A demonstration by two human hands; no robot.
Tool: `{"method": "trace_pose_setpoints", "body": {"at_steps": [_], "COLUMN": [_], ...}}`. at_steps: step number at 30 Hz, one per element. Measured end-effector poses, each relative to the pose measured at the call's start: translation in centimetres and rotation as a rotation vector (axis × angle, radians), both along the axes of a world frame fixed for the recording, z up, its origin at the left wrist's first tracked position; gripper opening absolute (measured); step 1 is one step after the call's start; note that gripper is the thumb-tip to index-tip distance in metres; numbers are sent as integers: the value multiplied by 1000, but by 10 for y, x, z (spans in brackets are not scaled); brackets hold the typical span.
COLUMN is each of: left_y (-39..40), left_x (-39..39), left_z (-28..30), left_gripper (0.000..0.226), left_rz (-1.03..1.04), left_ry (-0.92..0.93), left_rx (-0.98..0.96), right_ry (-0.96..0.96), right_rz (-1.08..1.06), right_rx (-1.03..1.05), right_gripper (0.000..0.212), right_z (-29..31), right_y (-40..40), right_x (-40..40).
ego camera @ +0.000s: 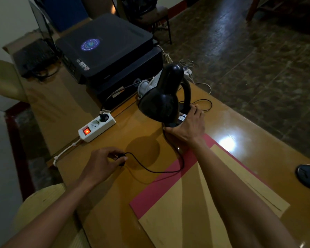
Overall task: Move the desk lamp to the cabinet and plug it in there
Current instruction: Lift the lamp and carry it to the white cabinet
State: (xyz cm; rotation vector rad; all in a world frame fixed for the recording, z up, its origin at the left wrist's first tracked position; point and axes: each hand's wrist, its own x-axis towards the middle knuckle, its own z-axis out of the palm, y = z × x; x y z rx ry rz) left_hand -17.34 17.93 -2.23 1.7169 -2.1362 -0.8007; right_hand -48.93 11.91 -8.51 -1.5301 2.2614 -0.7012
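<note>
A black desk lamp (pixel 161 101) with a rounded shade and curved neck stands on the glossy wooden desk (pixel 240 122). My right hand (pixel 188 127) grips its base from the near side. My left hand (pixel 106 161) is closed on the lamp's black plug (pixel 121 158), low over the desk. From the plug the thin black cord (pixel 150 170) loops across the desk to the lamp base. A white power strip (pixel 97 126) with a lit red switch lies left of the lamp. One other black plug sits in its far socket; the near socket is empty.
A black printer (pixel 106 45) stands behind the power strip, with a keyboard (pixel 36 58) to its left. Brown envelopes on a red folder (pixel 168 185) lie under my right forearm. A dark round grommet (pixel 308 176) is at the right. White cables (pixel 195 76) trail off the desk's far edge.
</note>
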Motion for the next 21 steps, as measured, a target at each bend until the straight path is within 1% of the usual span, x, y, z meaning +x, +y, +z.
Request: {"method": "trace_pose_setpoints", "body": {"at_steps": [4,11,17,21], "left_y": [4,3,9,25], "left_x": [-2,0,12,27], "left_z": [2,14,44,69], "left_gripper": [13,15,14,15], "left_rz": [-15,-1,-3,-14], "left_ry": [5,7,-29,-25], "left_rx": [-4,-7,-53,-72], "right_ry": [19,-34,-15,-16], "right_rz": [-72,-148,-196,-198], "right_rx": [-38,-38,-43,-53], "right_gripper": [123,122,125,127], "right_z": [6,14,52,78], "right_y": [2,17,42,74], "right_x": [8,28,57,83]}}
